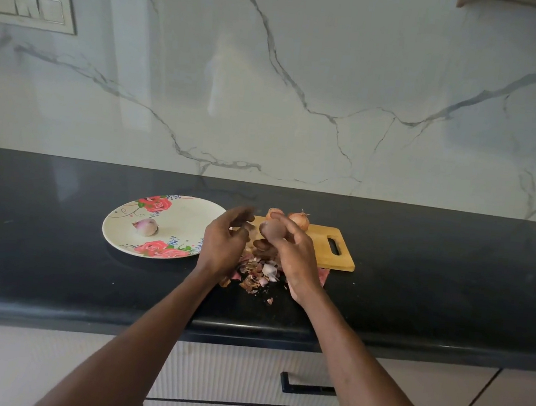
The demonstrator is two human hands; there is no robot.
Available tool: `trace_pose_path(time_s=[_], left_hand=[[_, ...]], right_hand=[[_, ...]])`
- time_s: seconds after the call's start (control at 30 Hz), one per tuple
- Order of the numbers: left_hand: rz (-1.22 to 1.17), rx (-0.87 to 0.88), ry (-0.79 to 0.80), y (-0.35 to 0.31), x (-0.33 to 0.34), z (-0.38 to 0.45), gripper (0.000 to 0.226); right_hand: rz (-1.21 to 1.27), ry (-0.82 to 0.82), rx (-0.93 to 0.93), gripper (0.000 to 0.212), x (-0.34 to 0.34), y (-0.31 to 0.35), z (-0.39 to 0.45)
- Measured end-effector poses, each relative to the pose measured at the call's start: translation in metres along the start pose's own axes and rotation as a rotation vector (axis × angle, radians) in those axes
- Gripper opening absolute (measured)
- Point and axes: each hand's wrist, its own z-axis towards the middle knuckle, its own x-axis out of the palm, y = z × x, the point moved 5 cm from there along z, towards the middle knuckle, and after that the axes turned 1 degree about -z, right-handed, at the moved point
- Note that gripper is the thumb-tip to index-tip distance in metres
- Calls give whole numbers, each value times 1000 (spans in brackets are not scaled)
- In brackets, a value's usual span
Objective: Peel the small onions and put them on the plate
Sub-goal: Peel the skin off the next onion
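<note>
Right hand (292, 245) grips a small onion (273, 229) above the cutting board (328, 248). Left hand (224, 241) loosely curled beside it, blurred, pinch uncertain. One peeled onion (145, 225) on floral plate (172, 212), left.

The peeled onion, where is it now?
In the head view the peeled onion lies alone on the floral plate, left of the left hand and the cutting board.
</note>
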Motion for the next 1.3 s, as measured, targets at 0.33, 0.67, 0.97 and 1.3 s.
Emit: trace_pose_path(time_s=[0.33,0.67,0.97,1.3], left_hand=[[-59,92,123,-10,7,-7,25],[53,234,15,-16,4,-11,24],[94,247,-118,-23,-4,-15,13],[151,209,-161,-26,-8,-15,13]], right_hand=[[321,100,156,32,6,4,-8],[360,145,170,36,12,3,-9],[415,141,203,30,13,2,-9],[612,88,236,21,4,3,-2]])
